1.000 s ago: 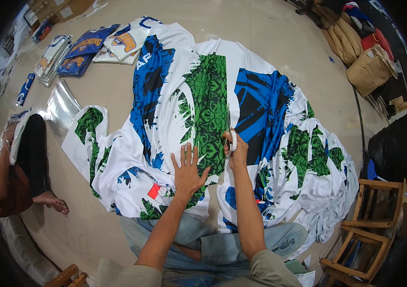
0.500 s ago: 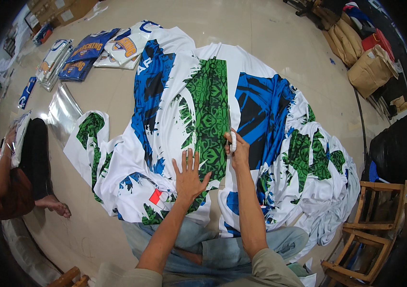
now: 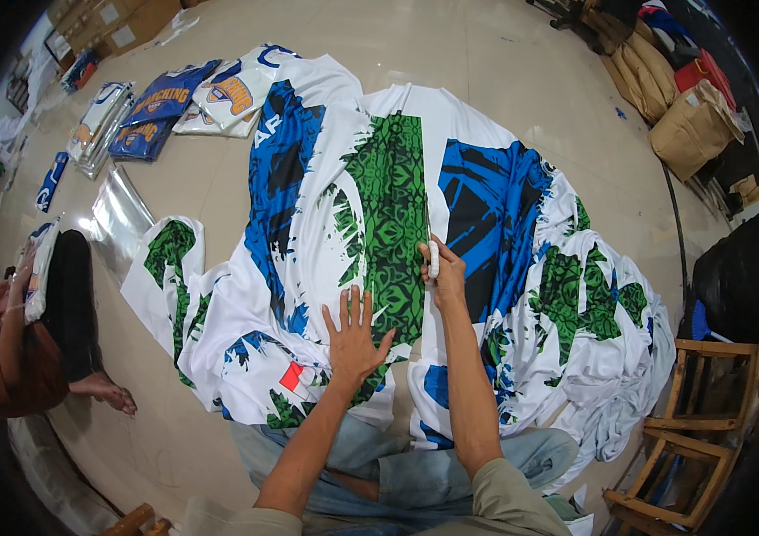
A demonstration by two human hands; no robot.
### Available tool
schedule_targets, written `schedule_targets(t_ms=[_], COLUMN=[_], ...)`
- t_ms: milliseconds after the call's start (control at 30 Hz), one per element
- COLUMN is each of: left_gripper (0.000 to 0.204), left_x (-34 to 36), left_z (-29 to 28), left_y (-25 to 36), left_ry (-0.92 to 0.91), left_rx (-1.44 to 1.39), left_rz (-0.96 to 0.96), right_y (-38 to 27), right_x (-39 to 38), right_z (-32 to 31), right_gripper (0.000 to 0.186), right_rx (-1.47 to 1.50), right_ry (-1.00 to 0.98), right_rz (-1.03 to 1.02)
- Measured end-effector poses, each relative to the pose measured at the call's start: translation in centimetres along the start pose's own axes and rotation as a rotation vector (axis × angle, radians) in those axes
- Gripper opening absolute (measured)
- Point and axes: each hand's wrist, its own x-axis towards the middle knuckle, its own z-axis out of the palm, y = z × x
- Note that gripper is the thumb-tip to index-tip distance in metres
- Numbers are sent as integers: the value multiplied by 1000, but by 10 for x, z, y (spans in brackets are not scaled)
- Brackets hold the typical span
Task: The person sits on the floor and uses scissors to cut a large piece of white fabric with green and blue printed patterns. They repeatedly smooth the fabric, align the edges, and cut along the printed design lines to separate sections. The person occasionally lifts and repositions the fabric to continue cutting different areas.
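A large sheet of printed fabric (image 3: 388, 196), white with green and blue patterned panels, lies spread over the floor in front of me. My left hand (image 3: 357, 344) rests flat on it with fingers spread, by the lower end of the green panel. At the right edge of that panel, my right hand (image 3: 447, 277) is closed around white-handled scissors (image 3: 434, 259); their blades are mostly hidden. Below the right hand the fabric is parted in a gap running toward me. More printed fabric (image 3: 576, 295) lies bunched to the right.
Bagged shirts (image 3: 152, 107) lie in piles at the far left, near a shiny clear plastic sheet (image 3: 120, 214). Another person's foot (image 3: 104, 390) is at the left. Wooden frames (image 3: 710, 384) stand at the right; a brown paper bag (image 3: 694, 134) is farther back.
My right hand with the scissors has edged slightly forward along the green panel. The left hand stays flat in nearly the same place on the fabric. The whole view has shifted slightly.
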Motion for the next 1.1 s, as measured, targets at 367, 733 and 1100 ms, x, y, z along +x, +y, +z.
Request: schedule_targets(t_ms=[367, 733, 1100], left_gripper=[86, 85, 84], left_x=[3, 2, 3], left_z=[-3, -1, 1], left_y=[2, 1, 2], left_ry=[-16, -23, -37], left_rx=[-27, -2, 20], left_rz=[12, 3, -6], right_y=[-15, -25, -20], right_x=[22, 30, 53], right_z=[10, 15, 16], right_gripper=[58, 59, 57], right_rx=[75, 47, -1], right_ry=[-6, 20, -9], right_rz=[-3, 15, 1])
